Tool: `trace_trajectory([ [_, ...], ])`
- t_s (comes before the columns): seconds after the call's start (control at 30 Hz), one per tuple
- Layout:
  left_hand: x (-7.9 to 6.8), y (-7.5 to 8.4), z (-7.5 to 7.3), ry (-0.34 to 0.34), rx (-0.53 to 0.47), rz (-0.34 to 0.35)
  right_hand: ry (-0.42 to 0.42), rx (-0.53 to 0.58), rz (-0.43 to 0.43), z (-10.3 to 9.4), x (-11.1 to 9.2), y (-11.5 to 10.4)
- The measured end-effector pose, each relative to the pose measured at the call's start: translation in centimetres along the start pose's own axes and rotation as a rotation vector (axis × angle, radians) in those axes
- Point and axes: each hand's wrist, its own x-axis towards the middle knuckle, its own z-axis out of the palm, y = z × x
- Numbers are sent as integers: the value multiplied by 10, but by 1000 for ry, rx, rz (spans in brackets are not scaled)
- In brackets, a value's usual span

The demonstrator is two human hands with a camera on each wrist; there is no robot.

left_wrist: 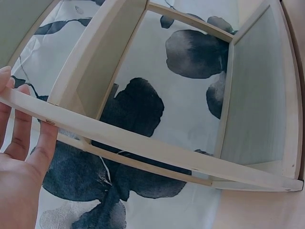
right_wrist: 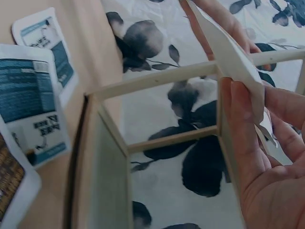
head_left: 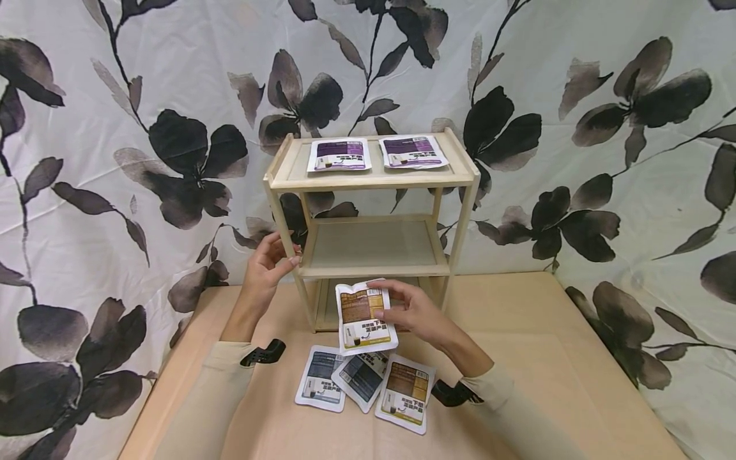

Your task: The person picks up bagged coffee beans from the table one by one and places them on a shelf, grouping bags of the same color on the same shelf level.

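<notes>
A left hand (head_left: 263,268) grips the rack's left post (head_left: 280,217), where tugging could spill purple packets (head_left: 340,155), as the right hand (head_left: 415,311) pinches a brown packet (head_left: 358,310).

White backdrop (head_left: 425,96) — seemingly cloth — printed with large dark flowers (head_left: 178,142), plain tan tabletop (head_left: 517,358) in front

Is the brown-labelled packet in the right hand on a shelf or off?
Off. The right hand pinches the brown-labelled packet between thumb and fingers, in front of the shelf rack.
</notes>
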Motion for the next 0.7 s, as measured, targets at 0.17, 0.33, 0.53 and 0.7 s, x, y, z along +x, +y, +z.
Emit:
trace_trajectory([
  [0.17,0,0,-1,-6,-6,8,65,-22,-12,-8,2,-12],
  [0.33,0,-1,-1,-7,-1,5,104,-2,-11,-15,2,-23],
  [0.53,1,-1,-1,-6,-7,5,126,-6,-52,-25,5,-36],
  [0.7,1,-1,-1,-9,-12,9,157,-29,-95,-35,11,-47],
])
